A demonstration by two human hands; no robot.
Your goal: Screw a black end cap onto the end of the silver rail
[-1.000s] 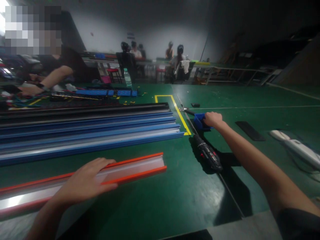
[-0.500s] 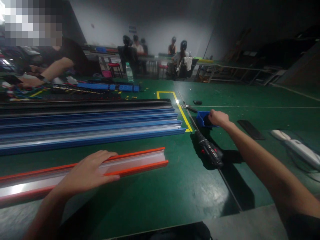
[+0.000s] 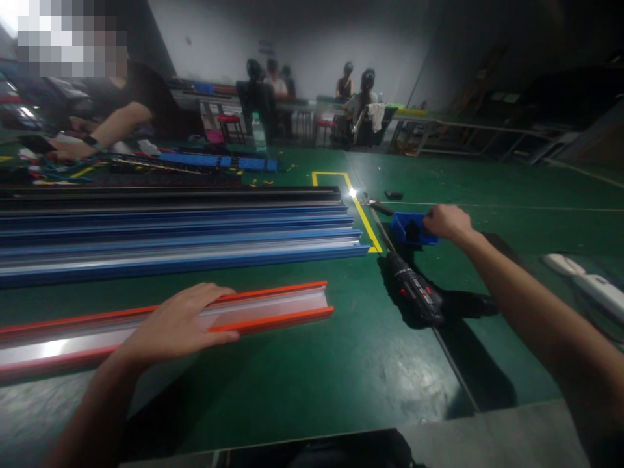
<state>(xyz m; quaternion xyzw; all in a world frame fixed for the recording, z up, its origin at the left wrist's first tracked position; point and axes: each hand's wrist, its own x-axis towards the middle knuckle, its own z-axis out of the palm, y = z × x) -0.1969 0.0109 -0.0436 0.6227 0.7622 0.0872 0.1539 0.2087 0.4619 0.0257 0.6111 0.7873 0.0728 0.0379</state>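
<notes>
A long channel profile with orange edges and a pale inside [image 3: 280, 311] lies across the near left of the green table. My left hand [image 3: 182, 322] grips it from above, fingers over the far edge and thumb along the near one. At the right, a small blue bin [image 3: 402, 224] has dark contents that I cannot make out. My right hand [image 3: 448, 221] is at the bin's right rim with its fingers curled together; whatever they hold is hidden. A black power drill [image 3: 416, 292] lies just in front of the bin, its bit pointing away to the left.
Several blue and black profiles [image 3: 292, 237] lie parallel behind the orange one. Pliers [image 3: 375, 205] and a small black piece [image 3: 394, 194] lie beyond the bin. A white power strip [image 3: 602, 296] is at right. Across the table sits a co-worker [image 3: 146, 97] among wires.
My right hand has drawn from over the blue bin to its right rim, so more of the bin's inside shows. The view has shifted slightly; my left hand keeps its grip on the orange profile.
</notes>
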